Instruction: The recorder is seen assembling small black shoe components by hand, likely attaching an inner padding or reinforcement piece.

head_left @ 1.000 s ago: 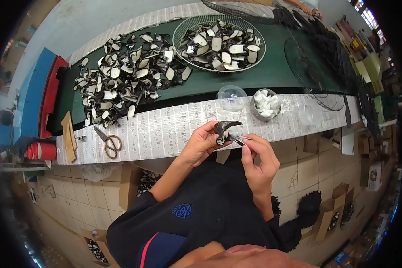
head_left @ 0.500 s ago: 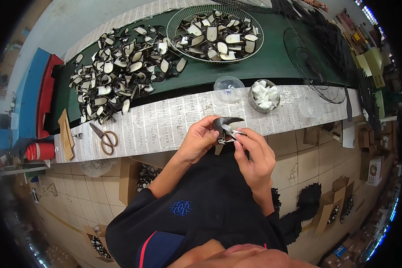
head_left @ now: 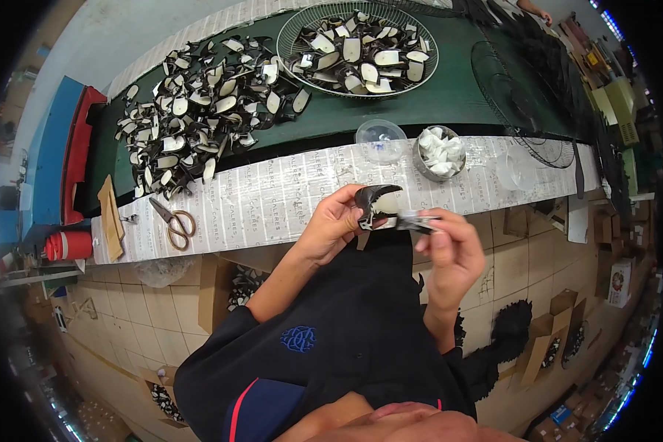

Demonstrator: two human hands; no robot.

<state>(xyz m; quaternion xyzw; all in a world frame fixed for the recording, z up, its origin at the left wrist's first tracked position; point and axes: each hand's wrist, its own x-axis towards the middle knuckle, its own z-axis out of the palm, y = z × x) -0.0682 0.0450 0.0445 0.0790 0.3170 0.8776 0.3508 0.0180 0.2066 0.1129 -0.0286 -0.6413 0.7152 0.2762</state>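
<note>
My left hand [head_left: 337, 227] is closed on a black-covered shoe heel [head_left: 368, 205], fingers and thumb gripping its left side. The heel's curved tip points right, and the edge of its dark covering looks jagged around a pale inner face. Close to its right side, my right hand [head_left: 455, 254] pinches a small greyish tool [head_left: 418, 222] between thumb and fingers. Motion smears the tool, so its kind and whether it touches the heel cannot be made out. Both hands are in front of the bench's near edge.
Similar heels [head_left: 180, 107] lie heaped on the green bench top [head_left: 339, 121]; more fill a wire basket [head_left: 279, 55]. A clear plastic bowl [head_left: 380, 140] and a tin [head_left: 440, 175] of white wads stand ahead. Scissors [head_left: 174, 223] and a red roll [head_left: 69, 246] lie left.
My right hand has moved right, drawing the tool away from the heel's inner face, and its fingers have turned. My left hand keeps the heel nearly in place, slightly turned.
</note>
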